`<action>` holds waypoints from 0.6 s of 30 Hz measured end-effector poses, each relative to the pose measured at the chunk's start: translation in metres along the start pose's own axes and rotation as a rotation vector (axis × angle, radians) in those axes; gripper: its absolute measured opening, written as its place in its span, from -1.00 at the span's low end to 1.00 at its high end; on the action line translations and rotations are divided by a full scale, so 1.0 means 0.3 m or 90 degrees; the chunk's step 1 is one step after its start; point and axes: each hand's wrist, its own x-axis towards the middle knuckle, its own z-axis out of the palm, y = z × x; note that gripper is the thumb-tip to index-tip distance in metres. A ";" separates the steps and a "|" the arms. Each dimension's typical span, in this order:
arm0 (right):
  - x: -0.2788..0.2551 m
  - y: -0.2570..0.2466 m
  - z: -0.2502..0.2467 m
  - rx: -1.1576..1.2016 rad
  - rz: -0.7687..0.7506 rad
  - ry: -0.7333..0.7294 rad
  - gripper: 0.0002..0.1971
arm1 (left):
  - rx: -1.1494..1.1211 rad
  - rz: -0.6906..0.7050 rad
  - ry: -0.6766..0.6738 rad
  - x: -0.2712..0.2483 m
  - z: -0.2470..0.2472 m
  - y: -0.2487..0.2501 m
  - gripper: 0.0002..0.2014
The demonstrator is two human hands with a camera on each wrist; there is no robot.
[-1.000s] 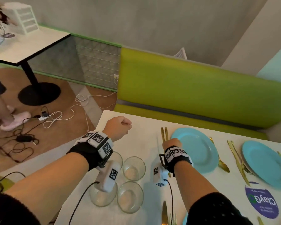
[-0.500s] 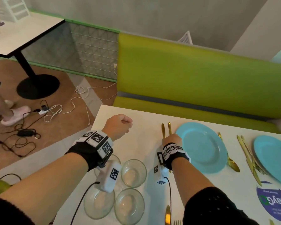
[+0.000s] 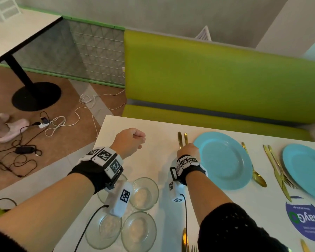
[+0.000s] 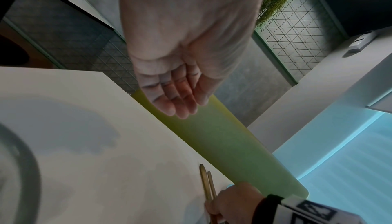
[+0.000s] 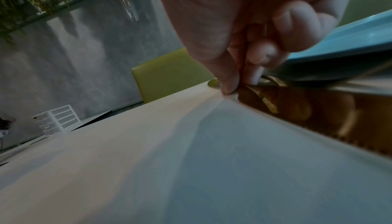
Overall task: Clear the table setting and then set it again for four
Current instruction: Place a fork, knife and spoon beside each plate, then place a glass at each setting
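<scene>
Your right hand (image 3: pixel 188 151) sits low on the counter (image 3: pixel 158 155), fingers (image 5: pixel 228 83) curled and pinching two slim gold pieces of cutlery (image 3: pixel 182 140) that lie side by side just left of the near plate (image 3: pixel 223 160). Their long axes run away from you toward the bench (image 3: pixel 216 73), rounded handle ends pointing to the far edge; the working ends are hidden under your hand, so you cannot tell knife from fork there. The metal is polished and mirror-like in the right wrist view.

Your left hand (image 3: pixel 129 140) hovers above the bare white counter, off to the left. Its fingers (image 4: pixel 176 100) are folded loosely into the palm, pressed together, and hold nothing.

The near plate is round, matte turquoise, with a broad flat rim. A gold spoon (image 3: pixel 255 168) lies just right of it, bowl toward you. Further right a gold knife and fork (image 3: pixel 278 173) lie together beside a second turquoise plate (image 3: pixel 305 168), angled slightly.

Four clear glass bowls (image 3: pixel 144 193) cluster near you, partly under your left wrist; they are round, shallow and upright.

A round blue sticker (image 3: pixel 305 220) is stuck on the counter at right. The bench is smooth lime-green upholstery
</scene>
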 end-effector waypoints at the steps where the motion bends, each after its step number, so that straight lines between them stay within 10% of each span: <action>1: 0.001 0.001 0.001 -0.001 0.005 0.000 -0.77 | 0.000 0.000 0.001 0.000 -0.001 -0.001 -0.94; 18: -0.021 0.032 -0.027 0.016 -0.060 0.005 -0.74 | -0.012 -0.003 0.033 -0.088 -0.013 0.002 -0.94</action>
